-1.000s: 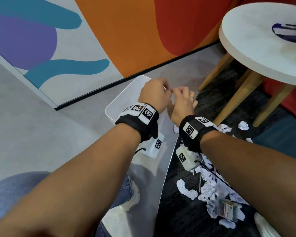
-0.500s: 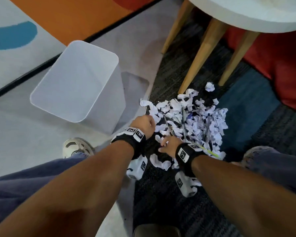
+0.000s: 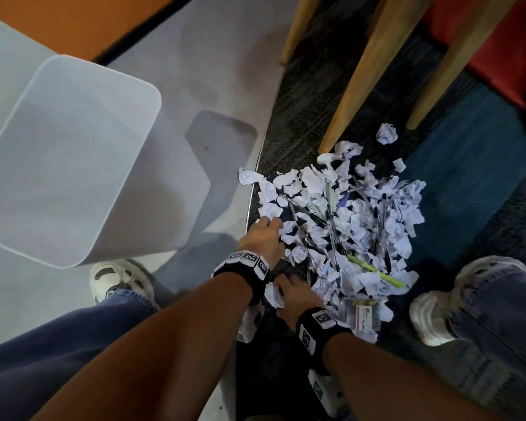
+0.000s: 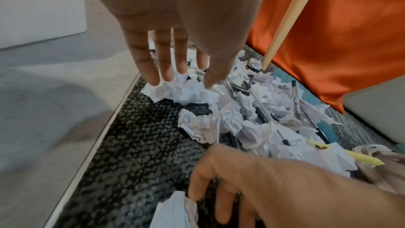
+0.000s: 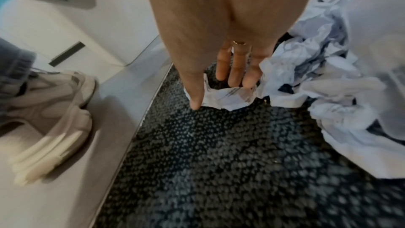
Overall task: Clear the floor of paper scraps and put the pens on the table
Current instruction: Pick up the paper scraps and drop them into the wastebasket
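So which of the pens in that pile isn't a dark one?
The yellow-green pen, lying slantwise at the near right edge of the paper scraps, partly under them. The other pens visible are dark or clear-barrelled with dark caps.

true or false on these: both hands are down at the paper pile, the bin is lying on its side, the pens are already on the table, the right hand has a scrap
1. Both hands are down at the paper pile. True: the left hand reaches its near edge, the right hand is beside it.
2. The bin lies on its side. False: it stands upright, mouth up.
3. The pens are on the table. False: they lie among the scraps on the carpet.
4. The right hand has a scrap. True: thumb and fingers close on a crumpled piece.
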A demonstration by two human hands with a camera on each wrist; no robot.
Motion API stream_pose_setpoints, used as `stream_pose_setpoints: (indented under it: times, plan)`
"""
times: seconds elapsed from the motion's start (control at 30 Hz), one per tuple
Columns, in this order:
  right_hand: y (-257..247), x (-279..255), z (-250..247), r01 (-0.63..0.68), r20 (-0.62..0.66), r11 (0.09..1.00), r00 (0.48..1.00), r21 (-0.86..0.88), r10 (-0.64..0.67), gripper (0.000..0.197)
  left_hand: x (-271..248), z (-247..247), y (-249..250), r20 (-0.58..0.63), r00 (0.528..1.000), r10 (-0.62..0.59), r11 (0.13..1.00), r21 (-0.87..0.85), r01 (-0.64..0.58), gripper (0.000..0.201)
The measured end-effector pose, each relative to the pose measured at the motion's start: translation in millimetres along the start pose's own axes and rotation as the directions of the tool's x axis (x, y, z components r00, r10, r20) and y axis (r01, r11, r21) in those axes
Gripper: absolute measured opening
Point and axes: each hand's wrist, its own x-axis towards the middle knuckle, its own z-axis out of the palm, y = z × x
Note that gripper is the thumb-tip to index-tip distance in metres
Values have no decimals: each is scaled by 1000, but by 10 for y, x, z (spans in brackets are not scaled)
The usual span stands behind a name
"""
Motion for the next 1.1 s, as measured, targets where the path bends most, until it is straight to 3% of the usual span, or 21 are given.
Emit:
stream_pose_setpoints:
  times: [0.07, 0.17, 0.3, 0.47, 0.53, 0.7, 0.83, 0.97, 1.1]
  plan:
    - [42, 14, 37, -21, -19, 999, 1000, -42, 21, 66, 79, 29, -21, 73, 997, -8, 1000, 18, 7, 56]
    - [88, 27, 52, -23, -69, 998, 997, -64, 18, 52, 189, 87, -73, 200, 980, 11, 999, 31, -18, 70]
    - [92, 46, -16, -17, -78, 1000, 997, 2, 17, 42, 245, 149, -94, 247, 968, -47, 998, -19, 54, 71]
    - [51, 109, -127, -7, -60, 992, 998, 130, 15, 44, 199, 172, -118, 223, 969, -107, 994, 33, 102, 33]
    - [49, 120, -187, -2, -70, 991, 997, 137, 12, 39, 141, 164, -123, 194, 973, -128, 992, 20, 126, 28]
    - [88, -34, -350, -12, -127, 973, 991, 230, 42, 36, -42, -14, -151, 54, 980, -189, 981, 40, 187, 38]
    - [100, -284, -513, -9, -184, 962, 981, 274, 62, 36, -201, -319, -100, 91, 971, -223, 975, 12, 223, 41]
    - [40, -547, -698, -22, -289, 938, 949, 347, 129, 30, -423, -720, 74, 45, 977, -207, 978, -6, 207, 48]
    - [-169, -776, -1010, 72, -442, 927, 891, 368, 106, 29, -665, -1270, 269, -64, 990, -122, 991, -53, 119, 47]
